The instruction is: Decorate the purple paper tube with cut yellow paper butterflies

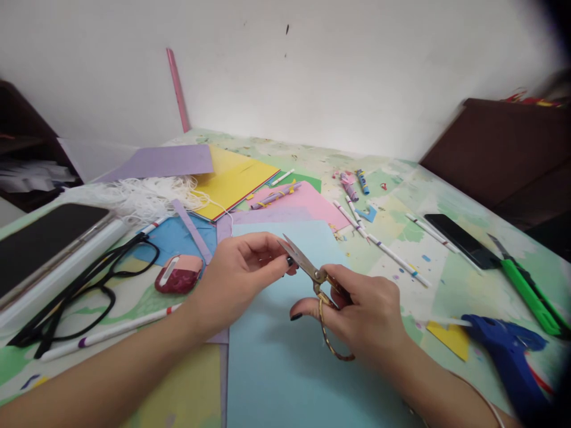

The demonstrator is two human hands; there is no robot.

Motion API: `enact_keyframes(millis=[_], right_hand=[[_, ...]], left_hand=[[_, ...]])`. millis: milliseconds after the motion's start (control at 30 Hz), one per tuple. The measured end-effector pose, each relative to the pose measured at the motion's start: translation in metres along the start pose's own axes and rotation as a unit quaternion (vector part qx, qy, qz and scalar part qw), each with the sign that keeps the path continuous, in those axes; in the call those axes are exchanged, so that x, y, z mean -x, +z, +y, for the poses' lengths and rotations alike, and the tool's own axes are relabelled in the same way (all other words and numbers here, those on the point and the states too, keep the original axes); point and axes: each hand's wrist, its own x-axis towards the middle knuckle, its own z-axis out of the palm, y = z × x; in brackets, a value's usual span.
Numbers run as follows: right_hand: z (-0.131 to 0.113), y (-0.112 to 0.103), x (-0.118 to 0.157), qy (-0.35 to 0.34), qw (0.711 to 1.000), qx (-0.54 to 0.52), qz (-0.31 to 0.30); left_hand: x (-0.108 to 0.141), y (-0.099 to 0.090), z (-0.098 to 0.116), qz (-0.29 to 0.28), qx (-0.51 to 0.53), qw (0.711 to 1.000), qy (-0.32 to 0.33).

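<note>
My right hand (366,309) grips a pair of scissors (307,261) with gold patterned handles, thumb and fingers at the loops. The blades are slightly apart and point up and left. Right by the blade tips is my left hand (245,267), its thumb and fingers pinched together. Whatever sits between those fingers is hidden or too small to make out. Both hands are above a light blue sheet of paper (276,362) lying on the table.
Left are black glasses (107,291), an earbud case (178,273), white string (147,199) and coloured paper (241,178). Right lie paper sticks (397,258), a phone (461,241), a green box cutter (529,294) and a blue glue gun (499,351). A wall (312,77) stands behind.
</note>
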Motion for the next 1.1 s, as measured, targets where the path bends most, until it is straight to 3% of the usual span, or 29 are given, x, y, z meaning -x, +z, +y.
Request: enact_keyframes(millis=[1100], right_hand=[[0.0029,-0.0026,-0.0017,0.007,1.0,-0.001,-0.023]], left_hand=[[-0.0074,-0.0069,0.0058,0.013,-0.041,0.999,-0.009]])
